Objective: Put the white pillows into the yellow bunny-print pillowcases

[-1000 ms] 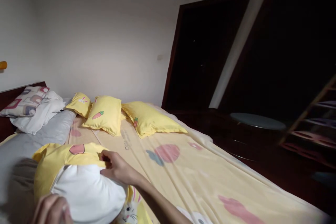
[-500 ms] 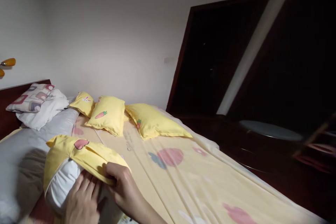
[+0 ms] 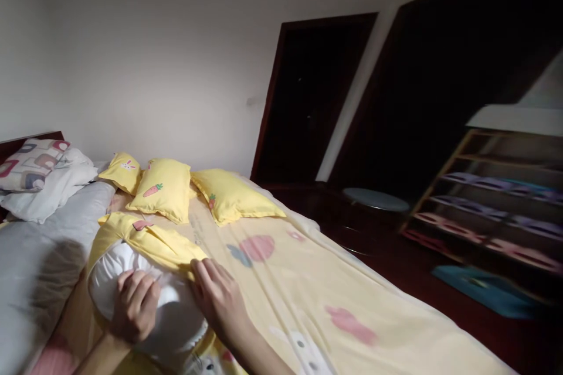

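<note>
A yellow pillowcase [image 3: 169, 244] with a pink print is partly over a white pillow [image 3: 108, 272], whose near end bulges out of the opening. My left hand [image 3: 137, 304] is closed, its curled fingers gripping the pillow's white surface. With fingers bent over the opening's edge, my right hand [image 3: 220, 293] holds the pillowcase at its right side. Both hands are near the bottom of the view, close to me. The pillow's far end is hidden inside the yellow cloth.
Yellow pillows [image 3: 162, 190] lie farther up the bed on a cream printed sheet [image 3: 316, 287]. Grey bedding [image 3: 57, 234] and a patterned cushion [image 3: 33, 164] are at left. Beyond the bed's right edge stand a round low table [image 3: 376, 199] and a slipper rack [image 3: 488, 211].
My left hand has drawn back from under the pillowcase edge and curled into a grip on the pillow. More white pillow shows. The view has turned right, bringing the rack in.
</note>
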The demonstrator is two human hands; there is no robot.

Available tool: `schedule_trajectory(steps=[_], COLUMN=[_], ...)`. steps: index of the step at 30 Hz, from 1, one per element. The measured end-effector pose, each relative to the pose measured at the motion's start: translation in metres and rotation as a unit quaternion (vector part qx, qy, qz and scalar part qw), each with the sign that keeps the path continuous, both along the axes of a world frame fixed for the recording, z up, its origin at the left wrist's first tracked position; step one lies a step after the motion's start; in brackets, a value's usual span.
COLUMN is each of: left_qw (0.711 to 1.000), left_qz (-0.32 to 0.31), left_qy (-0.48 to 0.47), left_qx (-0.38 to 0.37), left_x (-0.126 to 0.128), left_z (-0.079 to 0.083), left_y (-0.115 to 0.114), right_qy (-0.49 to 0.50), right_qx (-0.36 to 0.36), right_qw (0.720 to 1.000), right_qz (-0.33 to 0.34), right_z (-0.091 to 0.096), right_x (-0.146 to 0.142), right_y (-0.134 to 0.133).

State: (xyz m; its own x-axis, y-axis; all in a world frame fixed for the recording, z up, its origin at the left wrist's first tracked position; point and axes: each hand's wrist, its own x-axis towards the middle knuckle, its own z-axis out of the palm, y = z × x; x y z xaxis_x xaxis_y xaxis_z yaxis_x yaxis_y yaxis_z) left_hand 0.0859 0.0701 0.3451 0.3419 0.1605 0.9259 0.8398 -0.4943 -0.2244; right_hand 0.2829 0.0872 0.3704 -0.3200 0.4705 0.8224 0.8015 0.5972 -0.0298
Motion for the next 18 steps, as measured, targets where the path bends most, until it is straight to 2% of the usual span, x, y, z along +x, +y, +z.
schedule_trajectory(steps=[4,6,9,13,18], left_qw=[0.999,0.997,0.997,0.994,0.98], left_qz=[0.049,0.07,0.037,-0.029,-0.095], left_qy=[0.01,0.01,0.027,0.07,0.073], left_qx=[-0.009,-0.032,-0.056,-0.083,-0.157], left_x=[0.007,0.013,0.021,0.031,0.059], left_z=[0.031,0.042,0.043,0.023,0.004], left_y=[0.0,-0.001,0.001,0.018,0.042], right_qy=[-0.028,-0.046,-0.042,-0.03,-0.056], right_qx=[-0.173,-0.192,-0.109,0.005,0.026], right_qw=[0.982,0.977,0.991,0.998,0.996], right_qz=[-0.077,-0.084,-0.067,-0.051,-0.059], right_z=[0.007,0.014,0.02,0.017,0.003], right_x=[0.018,0.019,0.015,0.01,-0.002], right_y=[0.005,-0.002,-0.017,-0.032,-0.045])
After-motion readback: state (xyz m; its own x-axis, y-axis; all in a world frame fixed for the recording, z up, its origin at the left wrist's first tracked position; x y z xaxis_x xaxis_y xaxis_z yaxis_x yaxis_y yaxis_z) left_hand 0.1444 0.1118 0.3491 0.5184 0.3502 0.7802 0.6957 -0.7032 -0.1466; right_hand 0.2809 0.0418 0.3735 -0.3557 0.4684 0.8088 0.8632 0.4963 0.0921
